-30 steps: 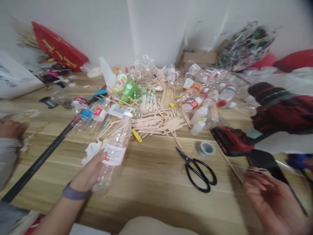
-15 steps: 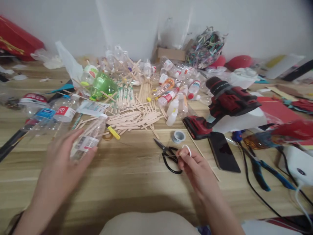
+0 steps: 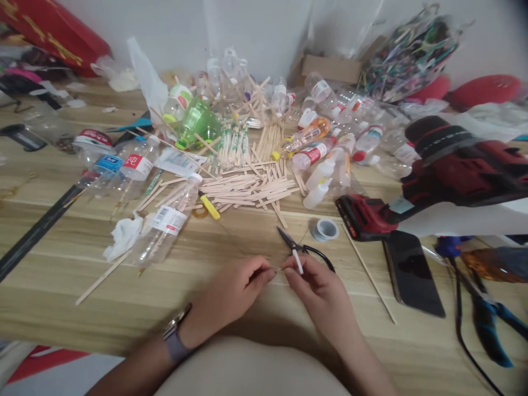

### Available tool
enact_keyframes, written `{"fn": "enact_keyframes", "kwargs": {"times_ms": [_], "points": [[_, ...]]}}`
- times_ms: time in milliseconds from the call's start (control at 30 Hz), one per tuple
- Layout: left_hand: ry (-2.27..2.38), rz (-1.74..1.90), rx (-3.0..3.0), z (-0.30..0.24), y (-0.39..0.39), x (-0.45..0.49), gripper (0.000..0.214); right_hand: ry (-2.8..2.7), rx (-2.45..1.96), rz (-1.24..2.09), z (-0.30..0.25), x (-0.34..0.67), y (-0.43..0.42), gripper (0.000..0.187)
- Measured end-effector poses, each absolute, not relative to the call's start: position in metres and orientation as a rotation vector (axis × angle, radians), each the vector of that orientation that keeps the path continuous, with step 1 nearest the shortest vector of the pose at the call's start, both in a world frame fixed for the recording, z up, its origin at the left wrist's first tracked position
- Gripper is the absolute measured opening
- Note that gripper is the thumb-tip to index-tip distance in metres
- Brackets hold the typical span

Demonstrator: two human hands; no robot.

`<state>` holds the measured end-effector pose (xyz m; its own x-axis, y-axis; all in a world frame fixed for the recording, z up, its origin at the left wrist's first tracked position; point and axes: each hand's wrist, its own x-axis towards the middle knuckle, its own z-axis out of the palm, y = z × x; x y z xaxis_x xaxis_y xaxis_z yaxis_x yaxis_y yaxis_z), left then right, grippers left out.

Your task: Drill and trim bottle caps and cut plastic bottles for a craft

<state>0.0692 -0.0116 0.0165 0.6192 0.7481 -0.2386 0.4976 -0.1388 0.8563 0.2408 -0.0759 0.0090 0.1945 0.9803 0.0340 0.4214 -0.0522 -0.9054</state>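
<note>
My right hand (image 3: 317,283) is closed in a pinch on a small white plastic ring (image 3: 297,262), seen nearly edge-on. Just to its left, the thumb and forefinger of my left hand (image 3: 237,289) are pressed together. A thin strand seems to run near the fingertips, but what the left fingers hold is too fine to make out. Black-handled scissors (image 3: 289,240) lie beyond my right hand, their handles partly hidden by it. Behind them stands a small grey spool (image 3: 324,229). A clear labelled plastic bottle (image 3: 169,220) lies on the table to the left, apart from both hands.
Flat wooden sticks (image 3: 247,190) lie piled at mid-table, with several plastic bottles behind. A yellow-handled tool (image 3: 209,207) is beside the pile. On the right are a red cordless drill (image 3: 454,159), a phone (image 3: 412,275), a thin stick (image 3: 368,273) and blue-handled pliers (image 3: 489,324).
My left hand has left the clear bottle and come to the middle, close to my right hand. The white ring has turned from face-on to nearly edge-on. The view has shifted.
</note>
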Motion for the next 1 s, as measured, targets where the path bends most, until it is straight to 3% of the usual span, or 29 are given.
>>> {"fn": "enact_keyframes", "kwargs": {"times_ms": [200, 433, 867, 1000], "points": [[1.174, 0.370, 1.650, 0.007, -0.003, 0.070, 0.025, -1.735, -1.587, 0.386, 0.001, 0.243, -0.070, 0.015], [1.141, 0.332, 1.628, 0.009, -0.001, 0.071, 0.028, -1.934, -1.563, 0.377, 0.000, 0.230, -0.065, 0.027], [1.006, 0.418, 1.029, 0.002, -0.002, 0.074, 0.040, -1.968, -1.500, 0.462, 0.000, 0.227, -0.064, 0.023], [1.064, 0.395, 1.179, 0.002, -0.002, 0.072, 0.037, -1.922, -1.489, 0.390, 0.001, 0.228, -0.066, 0.022]]}}
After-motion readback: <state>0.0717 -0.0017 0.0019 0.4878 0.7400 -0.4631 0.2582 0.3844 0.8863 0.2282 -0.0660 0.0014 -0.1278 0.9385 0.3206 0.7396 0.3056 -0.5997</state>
